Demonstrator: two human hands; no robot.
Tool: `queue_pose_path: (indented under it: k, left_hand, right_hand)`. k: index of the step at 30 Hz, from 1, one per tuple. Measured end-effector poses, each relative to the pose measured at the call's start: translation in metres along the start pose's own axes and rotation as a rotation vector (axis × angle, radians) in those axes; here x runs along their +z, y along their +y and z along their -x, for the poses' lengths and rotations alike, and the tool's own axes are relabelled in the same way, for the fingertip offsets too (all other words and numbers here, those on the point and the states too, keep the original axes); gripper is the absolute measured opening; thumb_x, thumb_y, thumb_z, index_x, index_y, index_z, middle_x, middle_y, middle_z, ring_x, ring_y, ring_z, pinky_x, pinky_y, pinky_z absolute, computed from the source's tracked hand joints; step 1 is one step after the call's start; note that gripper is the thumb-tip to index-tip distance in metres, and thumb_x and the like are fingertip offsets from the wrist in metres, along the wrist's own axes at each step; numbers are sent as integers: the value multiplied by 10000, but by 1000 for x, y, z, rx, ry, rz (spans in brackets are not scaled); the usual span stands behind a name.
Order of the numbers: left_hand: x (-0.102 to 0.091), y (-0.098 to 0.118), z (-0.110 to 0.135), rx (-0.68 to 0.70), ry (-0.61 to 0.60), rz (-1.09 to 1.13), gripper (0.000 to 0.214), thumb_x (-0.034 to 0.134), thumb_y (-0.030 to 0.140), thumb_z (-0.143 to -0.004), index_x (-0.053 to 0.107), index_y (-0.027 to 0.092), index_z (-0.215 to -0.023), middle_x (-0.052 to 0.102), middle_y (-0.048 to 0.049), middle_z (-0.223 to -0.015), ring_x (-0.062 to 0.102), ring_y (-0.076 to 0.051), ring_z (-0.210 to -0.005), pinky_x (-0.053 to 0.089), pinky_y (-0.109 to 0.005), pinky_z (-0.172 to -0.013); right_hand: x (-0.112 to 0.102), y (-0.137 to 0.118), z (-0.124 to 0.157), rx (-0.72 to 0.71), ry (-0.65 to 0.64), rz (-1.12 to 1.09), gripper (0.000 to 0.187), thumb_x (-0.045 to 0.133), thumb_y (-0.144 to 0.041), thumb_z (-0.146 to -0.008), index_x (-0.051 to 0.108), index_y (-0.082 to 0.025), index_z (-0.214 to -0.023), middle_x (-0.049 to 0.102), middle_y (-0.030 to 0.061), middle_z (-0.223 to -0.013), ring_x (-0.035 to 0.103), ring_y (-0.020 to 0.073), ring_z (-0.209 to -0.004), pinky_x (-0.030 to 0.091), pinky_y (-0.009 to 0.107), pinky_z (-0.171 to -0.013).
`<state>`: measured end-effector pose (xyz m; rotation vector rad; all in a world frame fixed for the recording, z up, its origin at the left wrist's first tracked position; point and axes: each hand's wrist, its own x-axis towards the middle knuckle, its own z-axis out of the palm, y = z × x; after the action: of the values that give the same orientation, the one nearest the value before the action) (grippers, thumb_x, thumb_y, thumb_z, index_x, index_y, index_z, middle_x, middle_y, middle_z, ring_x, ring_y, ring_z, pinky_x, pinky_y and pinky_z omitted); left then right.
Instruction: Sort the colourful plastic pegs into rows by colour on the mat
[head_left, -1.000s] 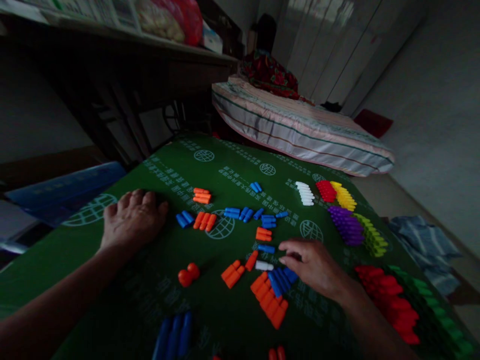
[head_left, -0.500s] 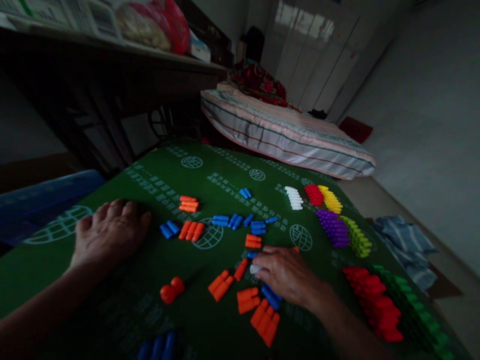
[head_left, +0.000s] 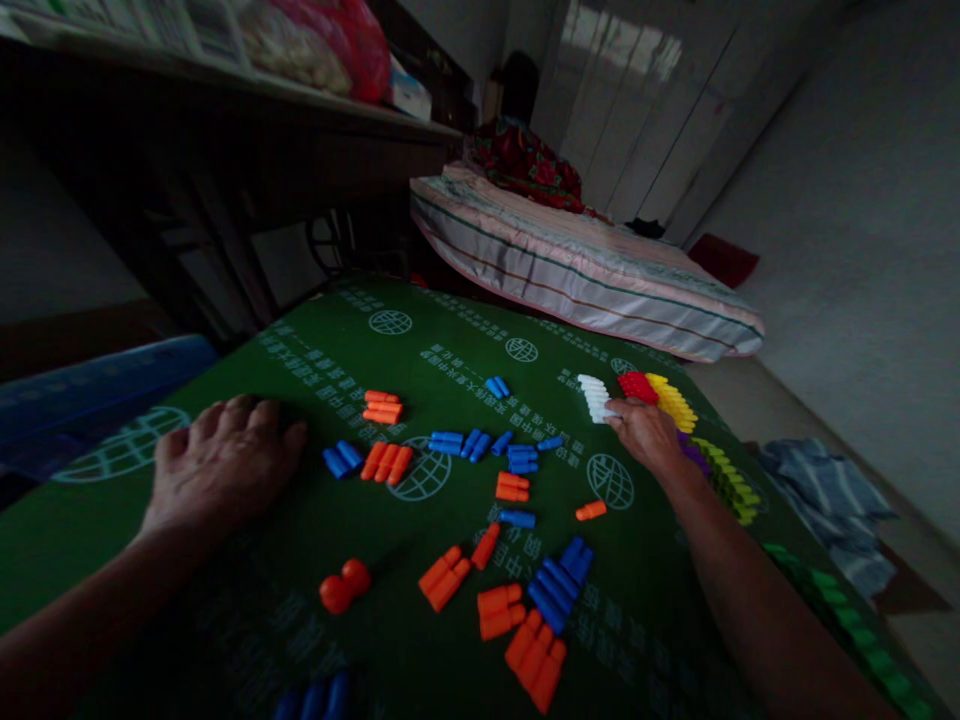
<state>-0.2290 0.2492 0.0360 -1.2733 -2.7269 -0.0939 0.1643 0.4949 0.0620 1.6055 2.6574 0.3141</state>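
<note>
My right hand (head_left: 646,432) reaches to the far right of the green mat (head_left: 337,330). Its fingers are pinched on a white peg at the near end of the white row (head_left: 592,394). Beside that row lie a red row (head_left: 637,385), a yellow row (head_left: 673,402), a purple row (head_left: 696,455) partly hidden by my hand, and a lime row (head_left: 726,478). Palm down, my left hand (head_left: 221,465) rests on the mat at the left with its fingers spread and nothing in it. Loose orange pegs (head_left: 534,655) and blue pegs (head_left: 559,575) lie scattered between my hands.
A green row (head_left: 851,615) runs along the mat's right edge behind my forearm. Two round orange pieces (head_left: 343,585) sit near the front. A folded striped quilt (head_left: 585,265) lies behind the table, a dark shelf unit (head_left: 225,150) at the back left, and cloth (head_left: 832,500) on the floor.
My right hand left the middle cluster with the white peg and moved far right to the white row. The left hand stayed put.
</note>
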Motion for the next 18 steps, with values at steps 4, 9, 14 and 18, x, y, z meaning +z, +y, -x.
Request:
queue_pose_path:
  k: [4,9,14,18]
  left_hand:
    - [1,0,0,-5,1,-8,701,62,560,-863,480,128,-1223,435,-199,-1375,351,-380,-1305,350,-563,-1004]
    - [-1,1,1,1,-13,6,700,70,561,-860,478,124,-1225,429,-202,-1378,333,-384,-1316,344,-566,-1012]
    - [-5,4,2,-5,-9,10,699,60,555,-862,486,123,-1208,437,-203,-1366,341,-381,-1310,345,-568,-1012]
    - [-5,4,2,-5,-11,6,701,52,560,-858,489,131,-1201,437,-195,-1369,347,-380,-1307,350,-565,-1008]
  right_hand:
    - [5,-2,-2,5,-7,7,301,459,-327,-930,649,-277,-1158,664,70,-1076,632,207,-929,446,280,-709]
    - [10,0,-2,36,14,4,319,459,-311,-927,629,-259,-1192,657,78,-1120,634,214,-945,453,289,-724]
    - [15,1,0,13,28,-27,308,461,-308,-926,640,-250,-1170,650,78,-1159,629,207,-964,452,291,-764]
    - [15,-4,1,47,48,-3,331,445,-390,-937,626,-238,-1170,661,77,-1130,635,206,-959,449,284,-760]
